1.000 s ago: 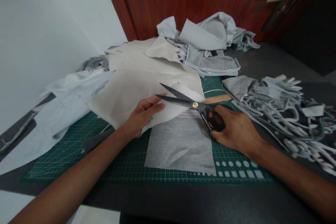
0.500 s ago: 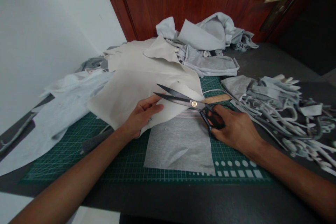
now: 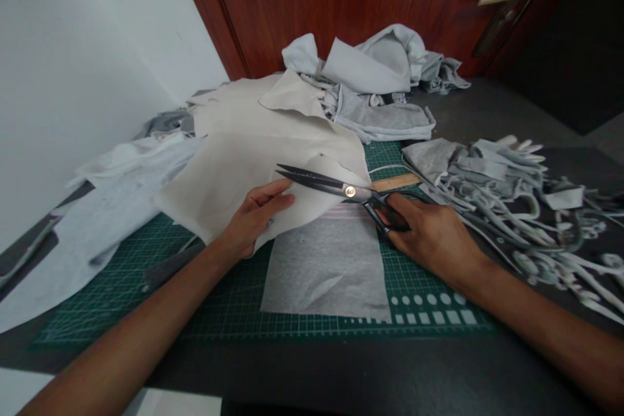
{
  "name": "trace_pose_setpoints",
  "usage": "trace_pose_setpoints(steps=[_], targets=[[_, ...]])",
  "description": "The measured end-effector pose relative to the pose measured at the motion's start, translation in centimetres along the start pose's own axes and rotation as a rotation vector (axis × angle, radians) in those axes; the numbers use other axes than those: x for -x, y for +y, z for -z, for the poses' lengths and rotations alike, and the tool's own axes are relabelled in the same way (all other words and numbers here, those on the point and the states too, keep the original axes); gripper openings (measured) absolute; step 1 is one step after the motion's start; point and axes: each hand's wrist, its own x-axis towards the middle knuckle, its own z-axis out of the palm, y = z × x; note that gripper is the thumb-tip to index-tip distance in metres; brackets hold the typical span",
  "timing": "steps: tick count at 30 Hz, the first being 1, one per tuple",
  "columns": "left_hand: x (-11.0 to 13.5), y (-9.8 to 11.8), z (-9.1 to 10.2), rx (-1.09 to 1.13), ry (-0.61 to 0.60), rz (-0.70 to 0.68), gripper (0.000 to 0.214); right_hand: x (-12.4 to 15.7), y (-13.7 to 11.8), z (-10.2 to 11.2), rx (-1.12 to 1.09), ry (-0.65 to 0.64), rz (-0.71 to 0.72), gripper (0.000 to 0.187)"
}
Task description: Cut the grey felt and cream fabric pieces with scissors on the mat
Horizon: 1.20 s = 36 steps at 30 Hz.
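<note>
Right hand (image 3: 433,240) clamping tailor's shears (image 3: 351,192), left hand (image 3: 256,218) pressing flat on cream cloth (image 3: 234,188), hands apart.
The nearly closed blades are pointing toward 9 o'clock across the cloth, which is partly overlapping a grey fabric panel (image 3: 322,273) on a green cutting mat (image 3: 112,286) on the desk (image 3: 341,370). A wooden ruler (image 3: 396,182) is lying just beside the shears at 2 o'clock, cut grey strips (image 3: 492,188) are lying at 3 o'clock, and crumpled grey fabric (image 3: 365,84) is sitting at 12 o'clock.
</note>
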Motion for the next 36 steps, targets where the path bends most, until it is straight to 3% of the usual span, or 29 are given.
trace_pose_setpoints(steps=[12,25,36], targets=[[0.0,0.12,-0.21,-0.014,0.052,-0.064,0.016,0.05,-0.38,-0.09,0.01,0.019,0.025,0.014],[-0.09,-0.57,0.01,0.052,-0.033,-0.111,0.022,-0.06,-0.06,-0.14,0.02,0.073,0.062,0.013],[-0.19,-0.4,-0.21,0.108,-0.011,-0.081,0.025,-0.07,0.0,-0.11,0.036,0.047,0.056,0.012]])
